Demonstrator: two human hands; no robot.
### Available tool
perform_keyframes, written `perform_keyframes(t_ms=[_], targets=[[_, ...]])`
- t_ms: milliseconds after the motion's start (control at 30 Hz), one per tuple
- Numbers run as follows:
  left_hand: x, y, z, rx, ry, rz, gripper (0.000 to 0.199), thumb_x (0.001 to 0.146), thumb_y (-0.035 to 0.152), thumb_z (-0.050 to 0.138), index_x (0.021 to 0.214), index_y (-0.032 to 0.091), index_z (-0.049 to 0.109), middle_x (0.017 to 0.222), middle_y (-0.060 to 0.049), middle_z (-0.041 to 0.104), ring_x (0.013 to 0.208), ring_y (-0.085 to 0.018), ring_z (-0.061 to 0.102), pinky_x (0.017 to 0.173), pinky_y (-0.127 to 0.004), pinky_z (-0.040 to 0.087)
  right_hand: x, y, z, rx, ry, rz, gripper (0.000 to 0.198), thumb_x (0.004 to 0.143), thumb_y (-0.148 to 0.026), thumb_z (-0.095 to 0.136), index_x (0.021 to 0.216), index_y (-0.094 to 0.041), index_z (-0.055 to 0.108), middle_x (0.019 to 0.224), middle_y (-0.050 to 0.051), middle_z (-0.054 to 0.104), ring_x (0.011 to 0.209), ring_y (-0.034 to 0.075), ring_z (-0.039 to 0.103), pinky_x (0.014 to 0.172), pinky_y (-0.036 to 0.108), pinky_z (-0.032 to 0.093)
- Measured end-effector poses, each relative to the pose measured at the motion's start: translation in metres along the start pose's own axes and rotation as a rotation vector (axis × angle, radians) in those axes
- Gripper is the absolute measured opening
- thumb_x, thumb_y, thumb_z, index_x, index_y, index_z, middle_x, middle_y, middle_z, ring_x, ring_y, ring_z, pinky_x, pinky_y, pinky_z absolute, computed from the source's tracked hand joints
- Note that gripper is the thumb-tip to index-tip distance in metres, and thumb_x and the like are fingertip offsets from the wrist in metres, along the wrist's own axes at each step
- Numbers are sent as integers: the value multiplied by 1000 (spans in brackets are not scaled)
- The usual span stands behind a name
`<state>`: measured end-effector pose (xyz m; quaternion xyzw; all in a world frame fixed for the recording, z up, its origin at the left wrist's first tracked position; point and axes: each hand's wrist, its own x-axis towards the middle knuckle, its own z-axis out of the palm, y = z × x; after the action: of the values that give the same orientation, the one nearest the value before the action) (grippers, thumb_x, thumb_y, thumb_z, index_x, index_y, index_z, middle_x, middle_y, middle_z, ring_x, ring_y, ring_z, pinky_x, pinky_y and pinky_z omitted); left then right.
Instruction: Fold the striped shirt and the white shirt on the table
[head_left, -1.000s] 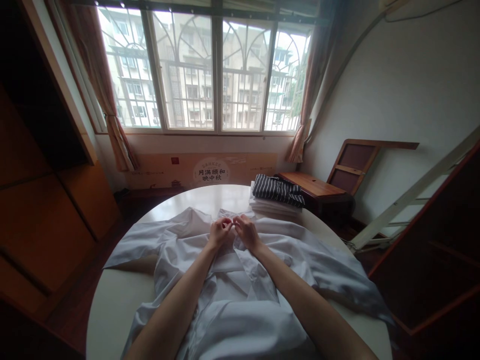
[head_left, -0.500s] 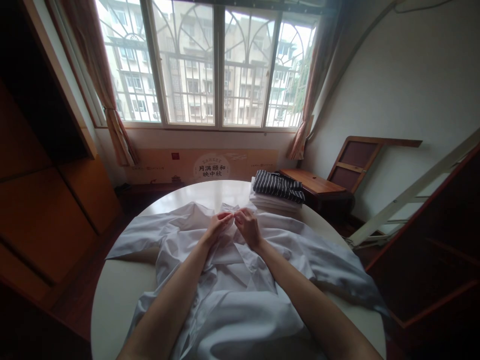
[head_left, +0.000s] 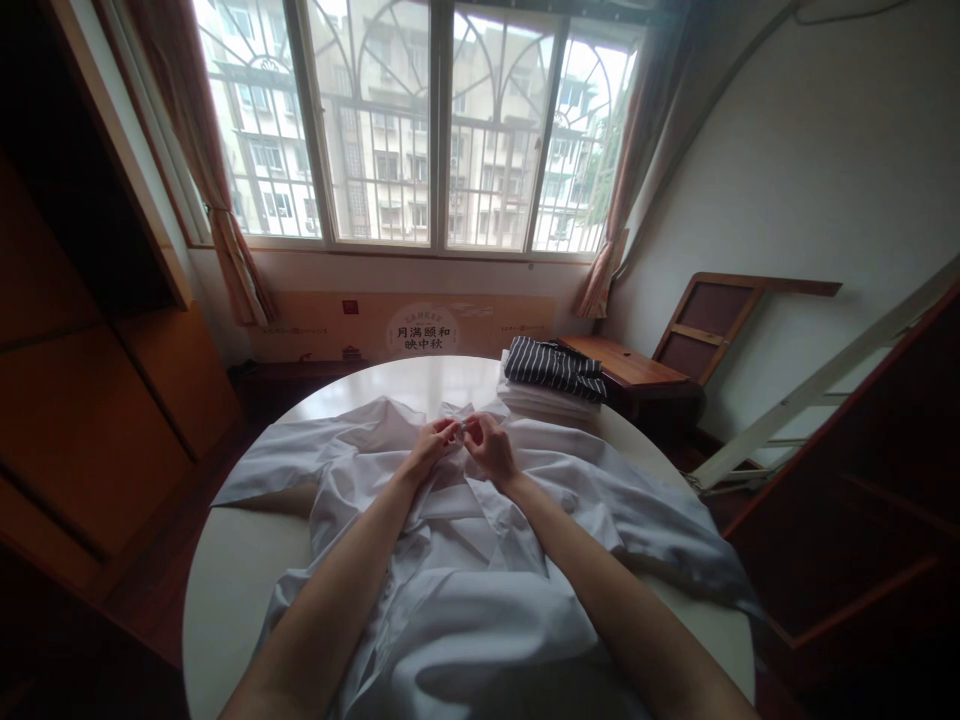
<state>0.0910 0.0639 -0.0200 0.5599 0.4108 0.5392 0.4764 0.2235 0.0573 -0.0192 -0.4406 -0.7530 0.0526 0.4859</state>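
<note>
A white long-sleeved shirt [head_left: 487,530] lies spread over the round white table [head_left: 240,590], its sleeves stretched out to both sides and its collar toward the window. At the front just below the collar, my left hand [head_left: 430,447] pinches the shirt's edge between thumb and fingers. Close beside it, fingertips nearly meeting, my right hand [head_left: 489,447] pinches the fabric of the opposite edge. Whether a button sits between the fingertips is too small to make out.
Folded clothes, a black striped garment [head_left: 555,368] on top of white ones, are stacked at the table's far right edge. Beyond stands a wooden chair [head_left: 637,362]. A pale ladder [head_left: 780,420] leans at right. Orange cabinets [head_left: 90,430] line the left, with a barred window [head_left: 435,130] ahead.
Both hands have shifted only slightly, the fingertips of the right moving a little left at the collar. The view has moved a bit. The shirt lies as before.
</note>
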Motion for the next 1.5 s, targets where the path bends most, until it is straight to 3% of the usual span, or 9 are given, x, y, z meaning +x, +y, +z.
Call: perform_keyframes(t_ms=[300,600,700,800,867,1000,1200,1367,1500], targets=[[4,-3,-2,4,-43,10,29,65,41,64,70,12,64,65,-3,63,59,-11,55,56,-22,43,-2,-11,-9,-307,-43,18,6,76,-19,53,77,-18,60,76,4,62,65,14,56,59,22,37],[4,5,1,258,134,15,28,76,34,41,77,14,61,71,-4,62,58,-12,53,53,-22,41,1,-4,-9,-188,-30,185,12,76,-29,56,70,-18,58,63,1,61,59,14,55,57,23,37],[3,18,-3,375,130,5,27,75,35,43,65,15,58,60,-2,58,55,-13,51,52,-23,38,3,-2,-8,-132,-58,205,12,77,-30,56,73,-18,59,66,1,63,62,14,57,59,24,39],[-6,39,-15,607,-63,-29,29,65,44,57,54,17,54,49,1,51,50,-13,47,50,-24,34,9,0,-10,-55,-84,270,12,78,-29,57,74,-18,58,68,2,64,65,14,60,61,24,42],[-15,56,-24,928,-271,-55,31,59,48,62,57,18,55,50,2,51,52,-15,48,51,-24,33,20,-1,-13,36,-153,372,10,78,-25,57,71,-17,56,63,1,64,59,13,60,57,23,44],[-36,83,-32,1300,-553,-46,19,58,33,63,70,19,59,67,0,59,64,-18,53,54,-24,34,56,-6,-25,144,-274,499,17,78,-21,58,64,-16,51,46,-1,58,41,11,55,42,20,42],[-52,88,-16,1397,-152,147,38,67,9,44,104,15,53,90,-9,63,78,-22,58,64,-28,39,93,-21,-30,45,-239,478,10,79,-24,56,76,-15,53,70,6,66,62,15,62,55,23,47],[-47,58,-11,1281,-283,55,19,72,21,51,88,19,61,92,-7,63,81,-21,59,68,-27,41,53,-28,-15,-93,-278,412,29,70,-14,60,97,-12,52,99,13,63,91,21,58,78,30,43],[-34,39,-12,1247,-169,-70,33,83,37,39,68,18,62,74,-8,64,74,-22,60,63,-28,41,15,-26,-6,-220,-397,361,39,63,-23,65,97,-10,53,102,16,59,94,26,56,80,34,42]])
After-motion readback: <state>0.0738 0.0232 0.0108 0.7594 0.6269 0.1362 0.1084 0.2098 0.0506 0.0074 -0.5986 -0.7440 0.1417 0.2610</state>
